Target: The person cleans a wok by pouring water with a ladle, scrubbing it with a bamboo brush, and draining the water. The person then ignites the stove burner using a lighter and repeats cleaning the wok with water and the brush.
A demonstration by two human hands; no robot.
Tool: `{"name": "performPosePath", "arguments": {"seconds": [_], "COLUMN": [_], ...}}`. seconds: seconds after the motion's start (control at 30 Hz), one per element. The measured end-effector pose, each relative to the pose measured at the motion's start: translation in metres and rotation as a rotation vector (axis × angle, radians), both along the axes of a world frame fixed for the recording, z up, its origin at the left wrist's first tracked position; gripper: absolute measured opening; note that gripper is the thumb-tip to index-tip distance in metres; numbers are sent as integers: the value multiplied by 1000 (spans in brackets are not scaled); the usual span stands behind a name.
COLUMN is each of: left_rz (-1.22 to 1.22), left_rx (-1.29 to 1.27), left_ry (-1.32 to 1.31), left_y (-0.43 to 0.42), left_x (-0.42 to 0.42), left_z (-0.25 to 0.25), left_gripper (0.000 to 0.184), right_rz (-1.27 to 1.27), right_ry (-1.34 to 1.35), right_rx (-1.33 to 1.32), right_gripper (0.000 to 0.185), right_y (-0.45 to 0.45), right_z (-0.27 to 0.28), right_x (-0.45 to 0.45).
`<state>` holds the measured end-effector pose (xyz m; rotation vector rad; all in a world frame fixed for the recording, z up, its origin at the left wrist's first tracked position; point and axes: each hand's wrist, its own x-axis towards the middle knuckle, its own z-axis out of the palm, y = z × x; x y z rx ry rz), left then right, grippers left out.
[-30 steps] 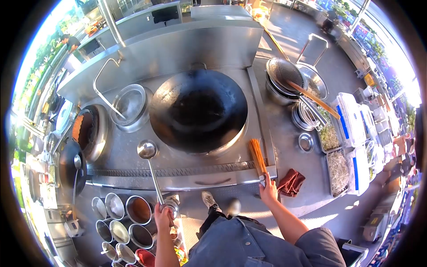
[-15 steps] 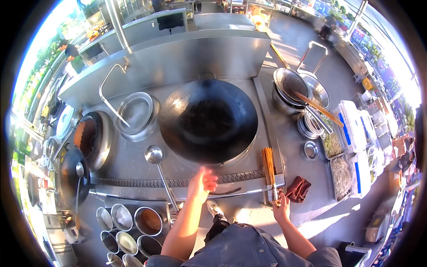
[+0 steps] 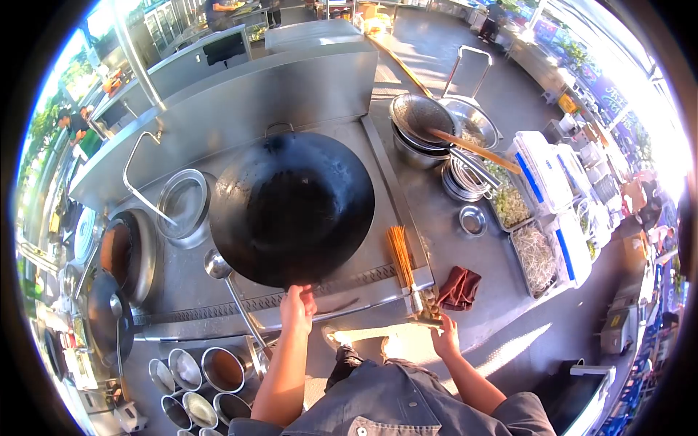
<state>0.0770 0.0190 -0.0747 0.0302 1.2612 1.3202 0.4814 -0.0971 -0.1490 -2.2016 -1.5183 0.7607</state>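
My left hand (image 3: 297, 311) is closed at the front rim of the large dark wok (image 3: 291, 211), with its fingertips on the rim. The wok's near edge overlaps the perforated strip along the stove front. Left of that hand, a metal ladle (image 3: 217, 264) lies with its bowl on the stove and its handle over the front edge. My right hand (image 3: 446, 338) is closed at the lower end of a bamboo brush (image 3: 400, 254), whose bristles point away over the stove's right front corner. A dark red cloth (image 3: 459, 288) lies just right of the brush.
Seasoning pots (image 3: 223, 369) stand at the lower left. A water basin (image 3: 182, 204) under a tap and a second wok (image 3: 109, 316) are left. Strainers (image 3: 422, 118), a small bowl (image 3: 472, 220) and food trays (image 3: 534, 258) are right. People are in the background.
My left hand has let go of the ladle, which now lies on the stove edge, and has reached the wok's rim. The wok has come nearer to the stove front. The view has shifted.
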Motion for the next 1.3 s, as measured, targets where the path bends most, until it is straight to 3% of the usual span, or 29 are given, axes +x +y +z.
{"name": "performPosePath", "arguments": {"seconds": [0.3, 0.4, 0.57, 0.73, 0.77, 0.8, 0.87, 0.97, 1.07, 1.13, 1.2, 1.3], "left_rz": [40, 159, 138, 161, 229, 152, 178, 28, 56, 87, 130, 255], "left_rx": [150, -2, -71, -87, -132, 27, -15, -110, -294, -342, -419, -429], "left_ry": [-91, -30, 70, -9, -5, -53, -22, 141, 329, 494, 534, 586], "left_y": [-162, -204, -216, -224, -222, -234, -255, -303, -352, -394, -436, -502], "left_x": [56, 82, 109, 109, 121, 122, 130, 137, 145, 142, 137, 129], "left_z": [-15, -17, 8, -13, 10, 6, 2, -10, -13, -16, -32, -44], "left_gripper": [11, 12, 17, 22, 27, 28, 26, 24, 24, 25, 27, 29], "right_rz": [-22, 6, 157, 300, 322, 351, 450, 609, 729, 681, 719, 817], "right_ry": [143, 204, 246, 306, 333, 357, 438, 398, 405, 527, 459, 395], "right_rx": [105, 96, 148, 176, 129, 81, 53, 18, -274, -514, -684, -723], "right_gripper": [51, 50, 49, 46, 45, 45, 43, 43, 39, 33, 29, 29], "right_y": [33, 41, 46, 34, 28, 25, 14, -7, -22, -33, -37, -25], "right_z": [-5, -7, -17, -19, -17, -16, -31, -50, -62, -61, -51, -109], "right_x": [68, 86, 101, 93, 92, 88, 84, 77, 58, 41, 22, 28]}}
